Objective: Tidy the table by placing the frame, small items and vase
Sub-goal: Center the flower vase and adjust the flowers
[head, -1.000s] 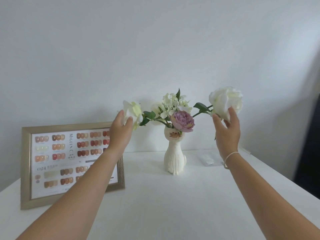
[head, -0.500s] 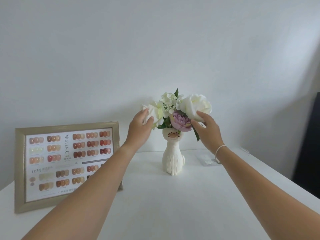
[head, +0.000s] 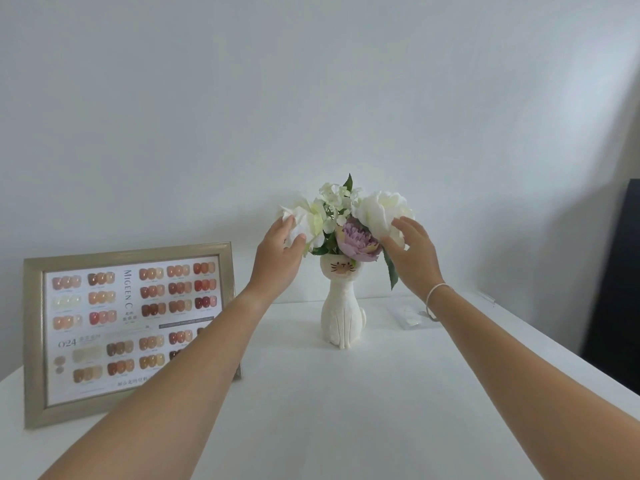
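Note:
A white cat-shaped vase [head: 343,317] stands upright at the back middle of the white table [head: 346,410]. It holds a purple flower [head: 356,241], small white blossoms and two large white flowers. My left hand [head: 277,259] cups the left white flower [head: 310,216] between thumb and fingers. My right hand [head: 414,256] holds the right white flower [head: 375,209] against the bunch. A gold picture frame [head: 121,306] with a nail-colour chart leans against the wall at the left, its lower right corner hidden behind my left forearm.
A small clear packet [head: 410,315] lies on the table right of the vase, partly behind my right wrist. Another small clear item [head: 486,297] sits near the table's far right edge. Dark furniture [head: 616,289] stands beyond that edge. A white wall is close behind.
Both hands have brought the two white flowers inward from a wide spread, and they now sit close against the bunch above the vase. The vase and the frame have stayed put.

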The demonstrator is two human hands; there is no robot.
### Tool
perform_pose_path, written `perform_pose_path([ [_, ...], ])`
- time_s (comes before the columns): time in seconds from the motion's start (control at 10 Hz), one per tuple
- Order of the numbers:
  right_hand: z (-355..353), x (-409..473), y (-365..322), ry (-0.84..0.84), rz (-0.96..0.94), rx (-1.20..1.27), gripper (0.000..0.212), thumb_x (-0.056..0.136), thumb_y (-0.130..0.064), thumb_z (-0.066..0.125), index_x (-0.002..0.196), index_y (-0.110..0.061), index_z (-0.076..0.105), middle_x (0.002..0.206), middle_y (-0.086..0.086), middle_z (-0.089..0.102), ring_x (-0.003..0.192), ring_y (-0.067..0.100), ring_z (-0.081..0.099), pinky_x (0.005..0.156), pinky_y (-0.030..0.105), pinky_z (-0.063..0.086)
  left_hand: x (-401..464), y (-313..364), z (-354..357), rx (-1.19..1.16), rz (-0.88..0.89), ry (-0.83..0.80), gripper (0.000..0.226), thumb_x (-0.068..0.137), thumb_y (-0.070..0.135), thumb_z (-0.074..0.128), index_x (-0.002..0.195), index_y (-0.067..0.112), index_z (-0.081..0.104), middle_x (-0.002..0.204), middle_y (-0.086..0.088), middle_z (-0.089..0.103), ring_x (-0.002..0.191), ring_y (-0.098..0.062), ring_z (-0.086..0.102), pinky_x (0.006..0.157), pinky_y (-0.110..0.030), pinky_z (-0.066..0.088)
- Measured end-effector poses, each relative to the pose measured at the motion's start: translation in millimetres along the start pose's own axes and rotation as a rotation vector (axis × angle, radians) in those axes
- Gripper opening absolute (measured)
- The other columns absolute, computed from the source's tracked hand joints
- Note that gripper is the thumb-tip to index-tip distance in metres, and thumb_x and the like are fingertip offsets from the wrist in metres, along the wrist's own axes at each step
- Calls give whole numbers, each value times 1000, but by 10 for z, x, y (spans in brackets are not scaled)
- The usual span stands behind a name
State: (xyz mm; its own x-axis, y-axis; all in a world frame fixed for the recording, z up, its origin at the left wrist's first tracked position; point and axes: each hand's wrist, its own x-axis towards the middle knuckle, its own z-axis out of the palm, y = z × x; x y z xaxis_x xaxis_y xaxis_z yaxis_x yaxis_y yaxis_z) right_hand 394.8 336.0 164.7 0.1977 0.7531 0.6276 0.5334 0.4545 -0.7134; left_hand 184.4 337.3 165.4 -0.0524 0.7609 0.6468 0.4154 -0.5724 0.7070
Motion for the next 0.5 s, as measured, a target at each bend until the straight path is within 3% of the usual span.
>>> perform_pose_path([
  [0.2,11,-11,9,-18,-7,-1,45,89,-29,53,132,-17,46,147,0,34,132,18,36,111,35,31,-12,28,-39,19,2,1,48,94,22,43,141,16,33,151,3,32,137,-14,31,110,-26,25],
  [0.4,-15,-47,33,-56,0,6,44,90,-27,51,133,-20,45,150,-3,30,137,12,28,103,20,22,-63,71,-38,75,3,-66,52,94,26,42,143,16,27,156,4,17,141,-14,23,112,-25,20],
  [0.5,-76,-105,9,-28,-4,-7,44,90,-29,51,134,-24,44,151,-5,29,138,10,25,101,18,19,-105,109,-84,68,-35,-47,54,94,28,42,144,19,24,158,1,11,143,-16,18,117,-36,18],
])
